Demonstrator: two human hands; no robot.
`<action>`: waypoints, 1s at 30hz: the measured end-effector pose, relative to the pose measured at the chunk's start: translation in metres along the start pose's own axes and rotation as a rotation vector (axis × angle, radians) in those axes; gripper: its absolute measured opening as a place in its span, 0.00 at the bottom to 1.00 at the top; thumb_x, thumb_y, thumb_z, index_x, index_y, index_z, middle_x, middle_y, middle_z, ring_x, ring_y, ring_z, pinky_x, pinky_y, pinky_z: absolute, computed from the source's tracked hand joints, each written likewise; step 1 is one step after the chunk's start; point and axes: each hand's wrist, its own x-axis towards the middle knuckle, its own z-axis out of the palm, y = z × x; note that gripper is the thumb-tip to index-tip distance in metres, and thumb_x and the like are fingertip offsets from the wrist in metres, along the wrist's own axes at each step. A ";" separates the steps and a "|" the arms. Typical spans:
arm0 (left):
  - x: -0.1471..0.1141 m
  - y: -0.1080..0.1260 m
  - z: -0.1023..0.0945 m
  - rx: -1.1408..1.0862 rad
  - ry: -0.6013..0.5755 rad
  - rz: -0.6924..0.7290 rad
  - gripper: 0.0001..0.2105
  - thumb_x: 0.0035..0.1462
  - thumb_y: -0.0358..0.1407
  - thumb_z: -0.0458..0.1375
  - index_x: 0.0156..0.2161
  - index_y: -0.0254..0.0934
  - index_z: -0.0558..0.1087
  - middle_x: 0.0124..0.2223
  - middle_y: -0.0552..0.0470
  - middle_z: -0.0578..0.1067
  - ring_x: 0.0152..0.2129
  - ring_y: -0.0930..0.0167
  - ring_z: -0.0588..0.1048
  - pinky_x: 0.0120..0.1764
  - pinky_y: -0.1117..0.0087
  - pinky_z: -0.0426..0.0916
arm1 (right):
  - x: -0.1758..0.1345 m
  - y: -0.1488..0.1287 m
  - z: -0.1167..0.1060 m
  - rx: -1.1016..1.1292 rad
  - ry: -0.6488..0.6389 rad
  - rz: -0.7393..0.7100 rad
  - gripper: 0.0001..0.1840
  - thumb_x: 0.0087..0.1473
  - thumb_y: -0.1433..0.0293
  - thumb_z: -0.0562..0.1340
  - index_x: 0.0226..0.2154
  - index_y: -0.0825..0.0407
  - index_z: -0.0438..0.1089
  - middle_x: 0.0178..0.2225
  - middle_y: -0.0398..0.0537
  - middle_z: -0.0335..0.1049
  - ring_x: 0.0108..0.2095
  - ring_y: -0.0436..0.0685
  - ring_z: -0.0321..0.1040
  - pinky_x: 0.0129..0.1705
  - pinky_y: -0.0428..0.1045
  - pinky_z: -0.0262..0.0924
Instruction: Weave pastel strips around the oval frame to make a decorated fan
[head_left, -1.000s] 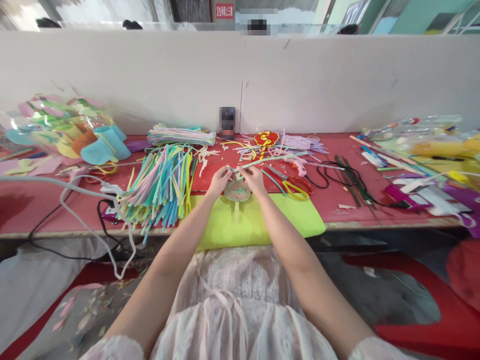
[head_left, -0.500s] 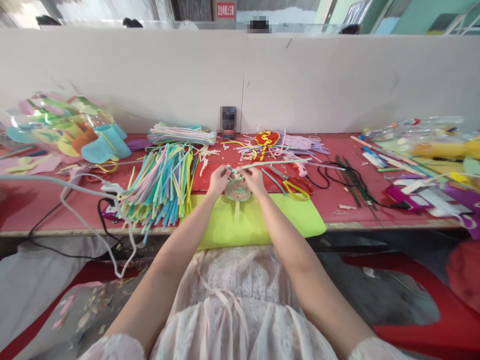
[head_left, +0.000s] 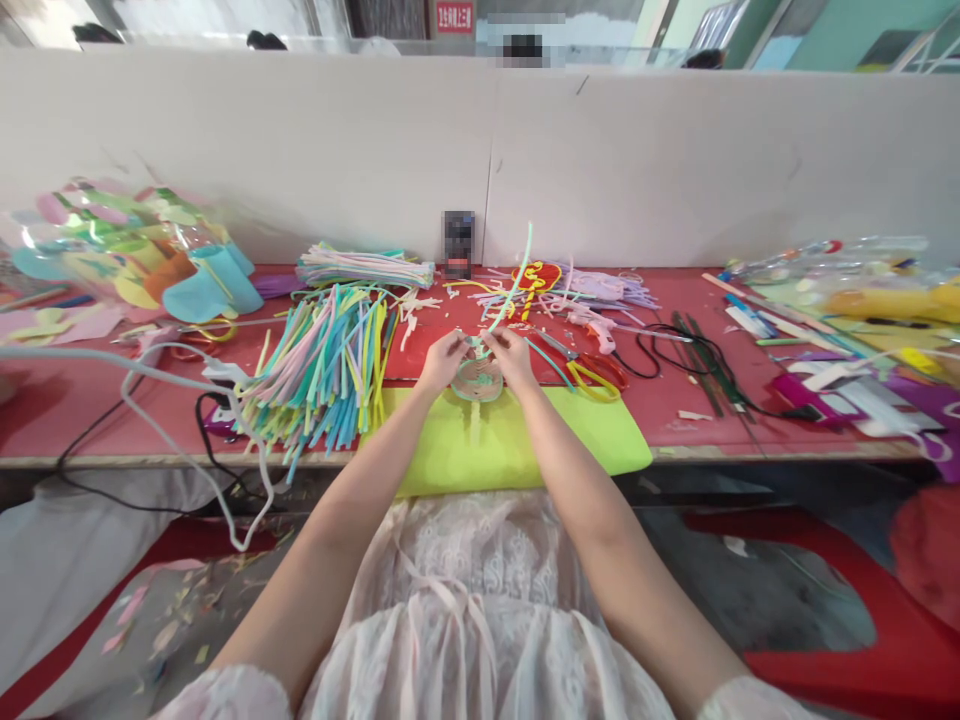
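Note:
Both hands meet over a yellow-green sheet [head_left: 585,445] at the table's front edge. Between them is a small round coiled piece [head_left: 478,382], green and pinkish, apparently wound from pipe cleaners. My left hand [head_left: 445,362] is closed in a pinch at its upper left rim. At the upper right, my right hand [head_left: 510,358] pinches a pale green pipe cleaner [head_left: 519,280], whose free end points up and away, curving slightly. The fingertips partly hide the rim and where the strand joins it.
A large heap of pastel pipe cleaners [head_left: 315,370] lies left. Yellow-handled pliers [head_left: 592,380], a pink glue gun [head_left: 598,328] and a black cord [head_left: 652,350] are right. A red heart with yellow trim [head_left: 536,277] lies behind. White cables [head_left: 225,500] hang at the left edge.
The pale green pipe cleaner has swung from lying out to the right to pointing upward. Both hands stay at the coiled piece, almost in place.

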 end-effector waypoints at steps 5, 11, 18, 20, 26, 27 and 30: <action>0.002 0.001 0.003 -0.323 -0.006 -0.086 0.11 0.54 0.42 0.51 0.32 0.35 0.66 0.27 0.52 0.72 0.25 0.74 0.72 0.35 0.69 0.68 | -0.001 -0.003 0.000 -0.024 0.025 0.042 0.22 0.44 0.50 0.59 0.25 0.53 0.66 0.22 0.42 0.65 0.24 0.49 0.61 0.26 0.44 0.58; 0.003 -0.003 0.000 -0.211 0.034 -0.064 0.09 0.53 0.39 0.53 0.31 0.35 0.67 0.26 0.53 0.72 0.25 0.75 0.71 0.35 0.71 0.66 | -0.002 -0.005 0.002 -0.057 0.011 0.040 0.23 0.43 0.49 0.59 0.24 0.53 0.66 0.22 0.43 0.65 0.24 0.49 0.61 0.25 0.44 0.58; 0.001 0.000 -0.004 0.156 0.074 0.013 0.07 0.54 0.36 0.50 0.29 0.36 0.68 0.25 0.54 0.71 0.24 0.74 0.69 0.33 0.73 0.62 | -0.003 -0.003 0.002 -0.088 -0.030 -0.015 0.23 0.45 0.48 0.58 0.25 0.53 0.66 0.22 0.43 0.65 0.22 0.48 0.61 0.24 0.44 0.57; 0.000 0.003 -0.006 0.248 0.041 0.045 0.07 0.54 0.34 0.50 0.30 0.36 0.69 0.26 0.54 0.72 0.24 0.74 0.69 0.32 0.74 0.60 | -0.002 -0.002 0.002 -0.106 -0.032 -0.024 0.23 0.45 0.48 0.58 0.25 0.53 0.66 0.22 0.42 0.65 0.21 0.48 0.60 0.23 0.44 0.57; -0.002 0.004 -0.009 0.324 -0.049 0.127 0.06 0.52 0.32 0.51 0.29 0.36 0.70 0.27 0.54 0.71 0.25 0.74 0.67 0.33 0.74 0.59 | -0.002 -0.001 0.002 -0.129 -0.006 -0.014 0.23 0.43 0.49 0.60 0.26 0.53 0.67 0.23 0.43 0.66 0.23 0.50 0.62 0.22 0.44 0.58; -0.002 0.002 -0.009 0.315 -0.043 0.123 0.05 0.52 0.32 0.51 0.29 0.37 0.69 0.26 0.54 0.71 0.25 0.74 0.67 0.33 0.74 0.59 | -0.002 -0.001 0.002 -0.115 -0.003 -0.011 0.23 0.42 0.49 0.60 0.26 0.53 0.67 0.23 0.44 0.66 0.24 0.50 0.63 0.23 0.44 0.59; 0.000 -0.004 -0.006 0.204 0.018 0.065 0.06 0.53 0.35 0.51 0.31 0.37 0.69 0.26 0.54 0.71 0.25 0.74 0.68 0.34 0.73 0.61 | -0.002 -0.001 0.002 -0.055 -0.001 0.004 0.22 0.42 0.50 0.60 0.27 0.53 0.68 0.24 0.45 0.68 0.26 0.52 0.65 0.24 0.45 0.61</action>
